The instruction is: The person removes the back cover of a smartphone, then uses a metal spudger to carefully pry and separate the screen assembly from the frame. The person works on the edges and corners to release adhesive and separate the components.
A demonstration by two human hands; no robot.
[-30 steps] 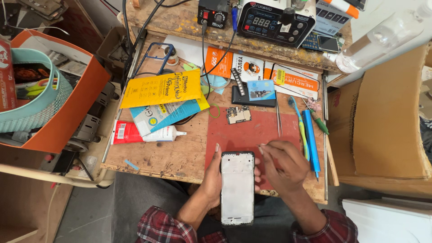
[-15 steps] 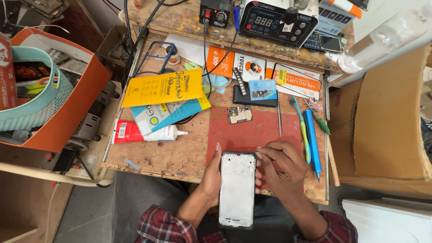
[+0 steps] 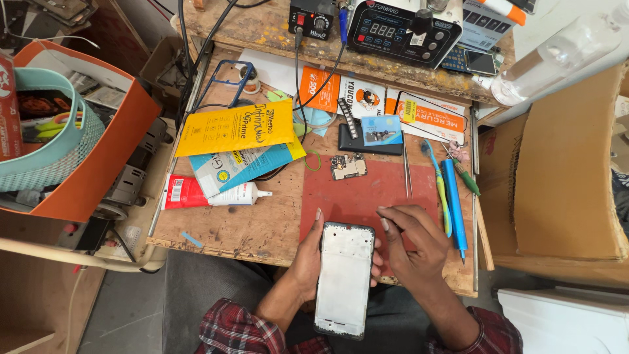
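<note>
An opened phone body with a pale inner face and dark frame lies lengthwise in my left hand, which grips it from below and the left side at the table's near edge. My right hand rests beside the phone's upper right corner, fingers curled, the fingertips touching the frame; whether it pinches something small I cannot tell. Both hands lie over a red work mat. A small circuit board sits at the mat's far left corner.
Tweezers, a teal toothbrush, a blue tool and a green screwdriver lie right of the mat. A red glue tube and yellow packet lie left. A soldering station stands at the back; an orange box is far left.
The phone has been pulled slightly nearer, its lower end off the table edge. My right hand has shifted a little to the right along the phone's top corner.
</note>
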